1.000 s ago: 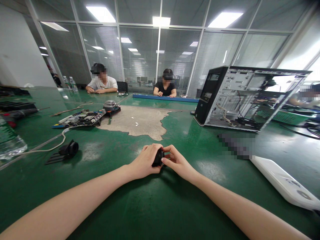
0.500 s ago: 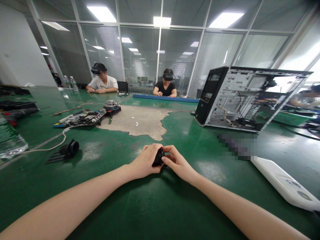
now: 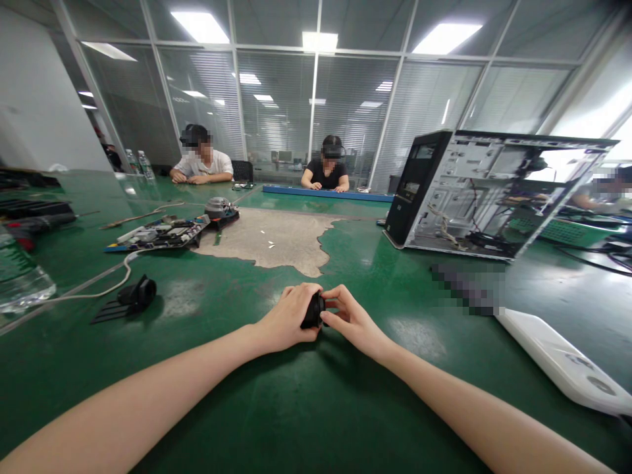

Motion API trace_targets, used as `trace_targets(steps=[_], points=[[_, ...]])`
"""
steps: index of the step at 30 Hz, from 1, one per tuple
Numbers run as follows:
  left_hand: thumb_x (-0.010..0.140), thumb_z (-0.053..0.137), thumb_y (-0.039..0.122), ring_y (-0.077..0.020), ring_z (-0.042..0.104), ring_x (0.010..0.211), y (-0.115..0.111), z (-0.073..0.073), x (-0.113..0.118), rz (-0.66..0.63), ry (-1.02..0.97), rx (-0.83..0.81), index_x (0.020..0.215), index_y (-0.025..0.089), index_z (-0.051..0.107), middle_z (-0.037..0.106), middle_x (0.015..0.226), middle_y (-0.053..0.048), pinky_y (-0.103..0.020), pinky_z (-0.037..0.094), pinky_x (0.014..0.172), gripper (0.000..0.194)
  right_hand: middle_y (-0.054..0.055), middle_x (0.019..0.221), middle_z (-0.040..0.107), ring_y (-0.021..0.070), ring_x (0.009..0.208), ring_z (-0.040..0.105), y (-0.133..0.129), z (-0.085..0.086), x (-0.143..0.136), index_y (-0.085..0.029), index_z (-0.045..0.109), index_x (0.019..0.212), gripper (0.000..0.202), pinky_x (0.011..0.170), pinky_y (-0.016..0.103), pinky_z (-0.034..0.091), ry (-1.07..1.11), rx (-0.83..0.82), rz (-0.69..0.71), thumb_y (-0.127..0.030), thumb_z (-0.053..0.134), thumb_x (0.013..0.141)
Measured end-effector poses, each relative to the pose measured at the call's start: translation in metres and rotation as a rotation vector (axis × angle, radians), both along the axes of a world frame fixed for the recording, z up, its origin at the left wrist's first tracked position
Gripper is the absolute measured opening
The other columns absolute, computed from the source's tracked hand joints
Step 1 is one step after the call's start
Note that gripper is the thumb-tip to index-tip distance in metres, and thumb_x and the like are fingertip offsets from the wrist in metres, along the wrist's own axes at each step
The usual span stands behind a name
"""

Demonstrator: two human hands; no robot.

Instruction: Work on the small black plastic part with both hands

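Observation:
A small black rounded part (image 3: pixel 312 312) is held between my two hands just above the green tabletop, near the middle of the view. My left hand (image 3: pixel 291 316) is closed around its left side, fingers over the top and thumb below. From the right, my right hand (image 3: pixel 348 318) pinches its rim with thumb and fingertips. Much of the part is hidden by my fingers, so its exact kind cannot be told. Left of my hands lies a black plastic piece (image 3: pixel 131 295) with a round collar and several prongs.
An open computer case (image 3: pixel 459 197) stands at the right, with a white power bank-like object (image 3: pixel 563 362) nearer me. A circuit board (image 3: pixel 162 232) and clear bottle (image 3: pixel 22 276) are on the left. Two people (image 3: pixel 202 161) sit across the green table (image 3: pixel 276 408).
My right fingers have shifted very slightly around the black part's rim, and a bit more of that rim shows. My left hand keeps its hold in the same place.

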State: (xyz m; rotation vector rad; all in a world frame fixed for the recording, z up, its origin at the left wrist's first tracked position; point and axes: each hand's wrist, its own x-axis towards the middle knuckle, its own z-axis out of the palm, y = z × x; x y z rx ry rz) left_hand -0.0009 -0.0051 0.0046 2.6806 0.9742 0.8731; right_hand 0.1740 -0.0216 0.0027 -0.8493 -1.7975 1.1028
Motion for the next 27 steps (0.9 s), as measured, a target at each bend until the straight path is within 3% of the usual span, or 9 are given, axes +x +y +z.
trace_targets(steps=[5, 12, 21, 27], points=[[0.065, 0.059, 0.021, -0.0231, 0.046, 0.102, 0.0006, -0.0003, 0.0002, 0.004, 0.001, 0.005, 0.114, 0.021, 0.031, 0.049, 0.109, -0.007, -0.039, 0.033, 0.088, 0.056, 0.001, 0.092, 0.050, 0.0126, 0.084, 0.055, 0.0022, -0.0015, -0.0011, -0.022, 0.043, 0.094, 0.017, 0.071, 0.028, 0.048, 0.011, -0.046, -0.022, -0.028, 0.052, 0.081], [0.064, 0.059, 0.021, -0.0236, 0.046, 0.103, 0.0013, -0.0004, 0.0000, 0.002, 0.009, 0.006, 0.115, 0.020, 0.030, 0.049, 0.110, -0.008, -0.039, 0.034, 0.088, 0.059, 0.005, 0.106, 0.049, 0.0138, 0.087, 0.055, 0.0032, -0.0046, -0.0003, -0.023, 0.039, 0.110, 0.032, 0.075, 0.031, 0.048, -0.021, -0.035, -0.031, -0.026, 0.052, 0.080], [0.065, 0.058, 0.020, -0.0229, 0.047, 0.102, 0.0006, 0.0005, 0.0005, 0.000, -0.007, 0.000, 0.114, 0.021, 0.031, 0.049, 0.109, -0.006, -0.039, 0.033, 0.088, 0.057, 0.002, 0.096, 0.050, 0.0155, 0.093, 0.054, 0.0005, -0.0027, 0.0012, -0.023, 0.043, 0.097, 0.022, 0.073, 0.029, 0.049, -0.025, 0.000, 0.009, -0.024, 0.055, 0.079], [0.065, 0.059, 0.021, -0.0234, 0.046, 0.102, 0.0000, 0.0009, 0.0005, 0.006, 0.003, 0.002, 0.113, 0.021, 0.032, 0.049, 0.109, -0.007, -0.039, 0.034, 0.087, 0.055, 0.001, 0.093, 0.051, 0.0126, 0.082, 0.056, 0.0007, -0.0035, 0.0002, -0.023, 0.043, 0.099, 0.018, 0.071, 0.028, 0.049, -0.038, -0.010, -0.006, -0.027, 0.049, 0.082]])
